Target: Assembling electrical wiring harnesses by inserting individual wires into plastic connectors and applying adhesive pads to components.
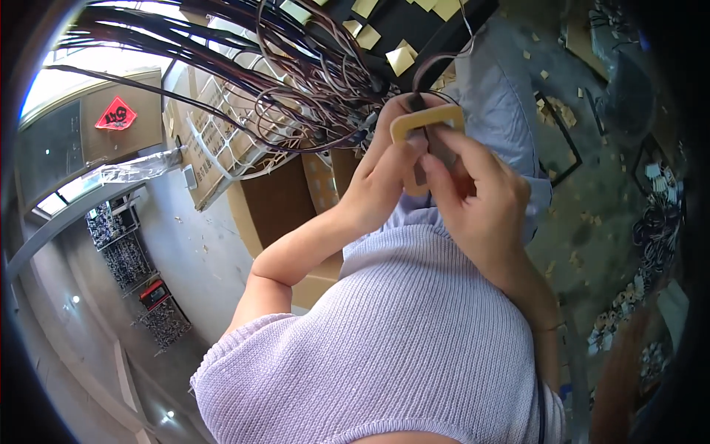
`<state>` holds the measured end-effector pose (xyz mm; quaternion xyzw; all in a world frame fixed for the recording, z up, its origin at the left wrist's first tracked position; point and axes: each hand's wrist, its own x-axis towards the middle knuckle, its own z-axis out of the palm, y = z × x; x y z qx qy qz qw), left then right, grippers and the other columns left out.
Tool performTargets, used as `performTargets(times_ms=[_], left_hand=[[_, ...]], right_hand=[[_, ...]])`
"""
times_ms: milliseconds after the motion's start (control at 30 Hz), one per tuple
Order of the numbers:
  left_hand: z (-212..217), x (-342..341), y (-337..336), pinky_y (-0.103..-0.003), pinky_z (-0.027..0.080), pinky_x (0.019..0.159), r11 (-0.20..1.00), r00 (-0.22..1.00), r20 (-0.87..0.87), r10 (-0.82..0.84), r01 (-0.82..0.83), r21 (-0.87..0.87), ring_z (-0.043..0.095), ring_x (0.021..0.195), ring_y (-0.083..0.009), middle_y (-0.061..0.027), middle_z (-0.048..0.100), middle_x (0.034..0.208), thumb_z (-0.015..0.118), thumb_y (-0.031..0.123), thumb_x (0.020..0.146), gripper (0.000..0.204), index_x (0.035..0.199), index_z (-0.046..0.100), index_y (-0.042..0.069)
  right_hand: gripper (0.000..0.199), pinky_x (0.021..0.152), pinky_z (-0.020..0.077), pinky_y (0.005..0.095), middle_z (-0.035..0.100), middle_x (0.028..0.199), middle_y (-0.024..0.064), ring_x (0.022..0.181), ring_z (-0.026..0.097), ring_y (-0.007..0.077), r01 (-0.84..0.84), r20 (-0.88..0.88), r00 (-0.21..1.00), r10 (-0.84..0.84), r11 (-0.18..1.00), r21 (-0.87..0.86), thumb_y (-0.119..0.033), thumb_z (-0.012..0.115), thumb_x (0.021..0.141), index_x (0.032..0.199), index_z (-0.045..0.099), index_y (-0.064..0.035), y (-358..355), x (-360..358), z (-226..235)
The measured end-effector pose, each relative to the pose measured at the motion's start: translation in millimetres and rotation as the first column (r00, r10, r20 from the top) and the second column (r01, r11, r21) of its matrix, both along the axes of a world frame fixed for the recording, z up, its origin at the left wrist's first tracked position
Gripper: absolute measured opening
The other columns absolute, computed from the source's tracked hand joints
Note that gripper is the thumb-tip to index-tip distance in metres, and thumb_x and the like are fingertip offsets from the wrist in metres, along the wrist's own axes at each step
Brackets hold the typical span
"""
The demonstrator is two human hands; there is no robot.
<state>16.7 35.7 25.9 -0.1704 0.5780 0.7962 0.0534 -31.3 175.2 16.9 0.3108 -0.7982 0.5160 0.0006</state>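
Big messy bunch of thin, dark and brown wires (296,81): up and left of the flat, tan-yellow frame with round corners (436,116). Best to keep the frame clear of it, so nothing snags.
Open brown cardboard box (270,192): down and left of the frame.
Flat black top (438,31): above the frame.
Right hand (484,192): on the right of the frame, thumb and pointing finger bent close together at its hole. I cannot tell what they pinch. Small, soft pushes should work best here.
Left hand (381,166): pinching the left side of the frame, thumb in front. A steady but gentle hold should stop it twisting.
Frame: between both hands, tilted a bit.
Thin brown cord with a black end (416,102): meets the frame's top edge; fingers hide the rest. Try not to bend or tug it.
Small yellow paper-like squares (400,61): on the black top, above the frame.
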Motion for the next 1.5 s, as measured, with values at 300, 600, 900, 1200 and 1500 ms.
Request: performTargets(times_ms=[300,600,900,1200,1500], left_hand=[[-1,12,19,-0.031,0.041,0.088,0.989,0.979,-0.202,0.038,-0.066,-0.134,0.049,0.097,-0.0164,-0.0112,0.046,0.113,0.048,0.019,0.089,0.050,0.131,0.030,-0.001],[15,13,28,-0.032,0.039,0.092,0.926,0.940,-0.334,0.067,-0.184,-0.331,0.050,0.103,-0.0240,-0.0153,0.047,0.113,0.052,0.007,0.084,0.048,0.128,0.035,-0.003],[20,8,29,-0.030,0.036,0.095,0.970,0.972,-0.188,0.143,-0.176,-0.168,0.047,0.106,-0.0204,-0.0126,0.045,0.116,0.046,0.009,0.089,0.041,0.126,0.034,-0.003],[14,-20,11,-0.025,0.044,0.086,0.930,0.911,-0.189,0.367,-0.367,0.038,0.049,0.098,-0.0099,-0.0055,0.051,0.110,0.041,0.023,0.100,0.032,0.125,0.040,0.003],[14,-30,13,-0.029,0.049,0.079,0.902,0.900,-0.061,0.432,-0.429,0.054,0.050,0.094,-0.0095,-0.0047,0.052,0.104,0.045,0.024,0.099,0.028,0.121,0.043,0.006]], right_hand=[[0.017,0.048,0.0442,0.0289,0.059,0.062,0.0059,0.050,0.057,0.0182,0.141,0.251,0.962,-0.103,0.981,-0.137,-0.008,0.076,0.076,0.088,0.065,-0.0045,-7,9,3],[0.014,0.047,0.0413,0.0333,0.059,0.065,0.0051,0.051,0.054,0.0226,0.056,-0.088,0.994,-0.065,0.993,-0.102,-0.008,0.074,0.074,0.084,0.065,-0.0054,0,8,14],[0.020,0.049,0.0416,0.0346,0.057,0.065,0.0054,0.052,0.055,0.0230,0.056,-0.129,0.990,-0.059,0.998,-0.026,-0.009,0.075,0.074,0.088,0.061,-0.0047,2,3,10],[0.034,0.061,0.0497,0.0293,0.060,0.083,0.0087,0.067,0.060,0.0227,-0.019,-0.150,0.988,-0.023,0.962,-0.272,0.001,0.080,0.070,0.092,0.055,-0.0007,5,6,-11],[0.022,0.068,0.0540,0.0213,0.063,0.085,0.0071,0.075,0.064,0.0106,0.252,0.742,0.597,0.306,0.806,-0.535,0.005,0.070,0.081,0.095,0.053,0.0022,3,10,-7]])
